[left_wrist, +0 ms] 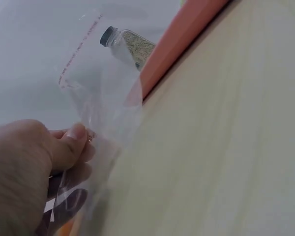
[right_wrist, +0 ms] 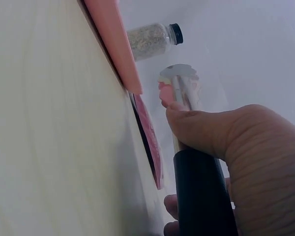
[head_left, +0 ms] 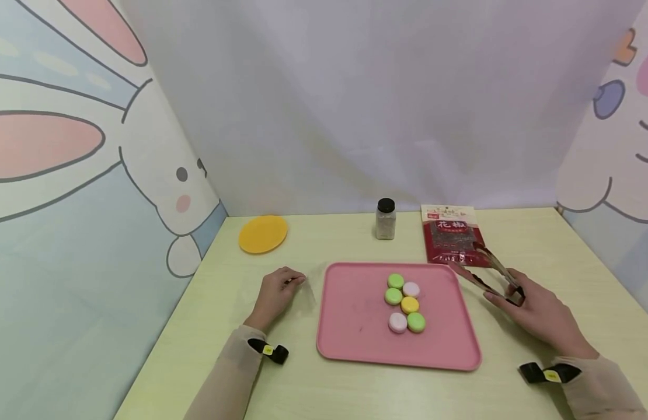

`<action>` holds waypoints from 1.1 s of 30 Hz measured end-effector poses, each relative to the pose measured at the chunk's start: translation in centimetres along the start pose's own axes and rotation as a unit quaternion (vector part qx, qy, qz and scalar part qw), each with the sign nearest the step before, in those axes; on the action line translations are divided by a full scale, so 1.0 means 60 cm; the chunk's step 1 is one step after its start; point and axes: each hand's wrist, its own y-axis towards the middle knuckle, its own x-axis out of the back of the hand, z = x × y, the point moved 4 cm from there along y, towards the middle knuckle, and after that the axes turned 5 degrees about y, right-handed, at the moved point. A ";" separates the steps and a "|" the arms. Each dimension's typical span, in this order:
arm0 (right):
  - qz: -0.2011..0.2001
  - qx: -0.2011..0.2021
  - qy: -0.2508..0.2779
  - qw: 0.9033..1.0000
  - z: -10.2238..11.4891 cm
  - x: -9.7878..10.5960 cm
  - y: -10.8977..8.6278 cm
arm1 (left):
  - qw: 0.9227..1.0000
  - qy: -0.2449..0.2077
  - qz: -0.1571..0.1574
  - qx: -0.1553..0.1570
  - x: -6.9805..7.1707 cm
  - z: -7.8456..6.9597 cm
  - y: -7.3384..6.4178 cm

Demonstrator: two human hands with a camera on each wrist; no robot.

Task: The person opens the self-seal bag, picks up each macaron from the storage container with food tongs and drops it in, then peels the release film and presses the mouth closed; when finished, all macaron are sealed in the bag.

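My left hand [head_left: 277, 296] pinches the edge of a clear plastic bag [left_wrist: 110, 93] between thumb and fingers, left of the pink tray. Faint red print runs along the bag's far edge in the left wrist view. In my right hand [head_left: 544, 312] is a pair of tongs [head_left: 494, 261], held by its black handle [right_wrist: 201, 191]. The tongs' arms stand apart with nothing between their tips, over the tray's right edge and the red packet. Several green, pale pink and yellow macarons [head_left: 410, 304] lie on the right half of the pink tray [head_left: 350, 315].
Behind the tray stands a black-capped jar [head_left: 385, 220]. A red packet [head_left: 452, 236] lies at the back right, a yellow disc [head_left: 263, 234] at the back left. A wall [head_left: 329, 116] borders the table's [head_left: 313, 385] back edge.
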 end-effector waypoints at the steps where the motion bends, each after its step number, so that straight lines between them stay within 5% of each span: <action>1: -0.002 0.001 0.001 1.000 0.001 0.000 0.000 | 1.000 0.004 0.000 0.001 0.000 0.000 0.000; 14: -0.004 0.012 -0.001 1.000 0.000 -0.001 0.002 | 0.999 0.005 0.027 0.047 0.006 -0.010 0.002; 25: 0.005 0.011 -0.005 1.000 -0.005 -0.005 0.001 | 0.999 0.030 0.018 -0.009 0.002 -0.013 -0.004; 33: 0.001 0.013 -0.001 1.000 -0.007 -0.005 0.000 | 0.999 0.039 0.005 0.031 0.007 -0.012 0.000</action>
